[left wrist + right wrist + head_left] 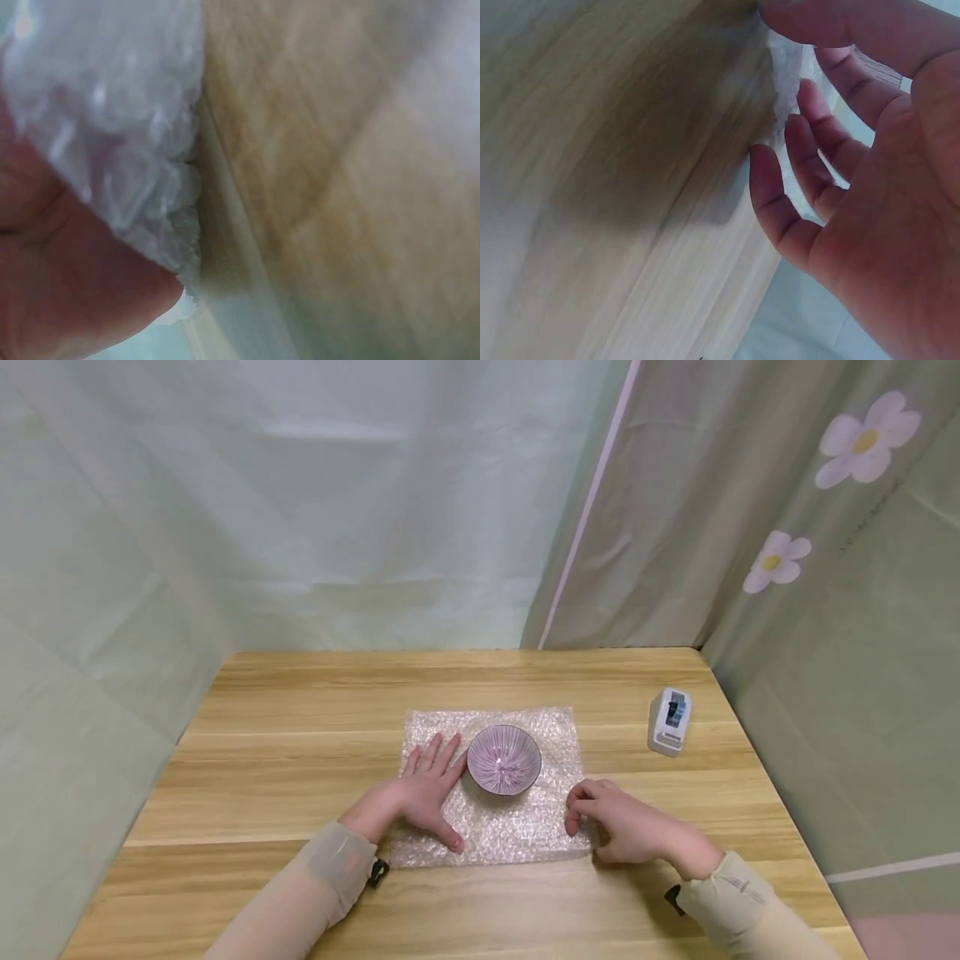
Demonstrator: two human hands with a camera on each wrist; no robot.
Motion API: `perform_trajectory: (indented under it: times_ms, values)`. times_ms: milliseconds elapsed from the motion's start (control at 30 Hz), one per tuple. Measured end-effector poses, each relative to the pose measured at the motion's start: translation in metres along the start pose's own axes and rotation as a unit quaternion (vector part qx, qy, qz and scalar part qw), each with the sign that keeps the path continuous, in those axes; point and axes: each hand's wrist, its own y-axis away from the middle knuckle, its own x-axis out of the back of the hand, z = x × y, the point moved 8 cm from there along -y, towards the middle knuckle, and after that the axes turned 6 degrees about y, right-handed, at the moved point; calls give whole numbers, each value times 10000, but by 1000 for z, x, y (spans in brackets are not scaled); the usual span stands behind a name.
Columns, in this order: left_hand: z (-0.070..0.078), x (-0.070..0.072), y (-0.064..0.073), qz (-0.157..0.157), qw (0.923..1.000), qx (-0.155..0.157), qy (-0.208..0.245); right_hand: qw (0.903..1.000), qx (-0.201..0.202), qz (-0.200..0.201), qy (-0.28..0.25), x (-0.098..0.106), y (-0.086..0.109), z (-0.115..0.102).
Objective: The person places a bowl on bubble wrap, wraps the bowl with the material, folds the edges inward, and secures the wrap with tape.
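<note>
Nearest, the right hand (626,827) curls loosely at the bubble wrap's (495,835) near right corner; whether it pinches the wrap, I cannot tell. The left hand (423,793) presses flat, fingers spread, on the wrap, fingertips just beside a purple striped bowl (504,759). Farther right on the table (300,710) stands a small white device (668,720), its label unreadable.

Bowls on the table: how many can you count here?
1. A purple striped bowl sits on the bubble wrap mid-table, just right of the left hand lying flat on the wrap. Nothing seems able to hide another.
</note>
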Motion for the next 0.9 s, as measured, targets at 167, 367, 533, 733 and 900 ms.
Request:
perform_trajectory:
  times_ms: [167,367,533,733,900]
  values:
    - [0,0,-1,15,10000,16,-22,9999,102,-71,17,0,2,2]
    - [4,2,2,-40,9999,110,-106,9998,126,-113,-91,-1,1,4]
    - [5,3,1,-29,9997,52,-216,9994,248,125,-227,4,0,5]
    - [0,1,-1,-13,9998,50,-184,9984,260,262,-433,5,-2,11]
    - [-2,-1,-3,-51,9997,117,-228,9990,137,181,-397,-1,-4,14]
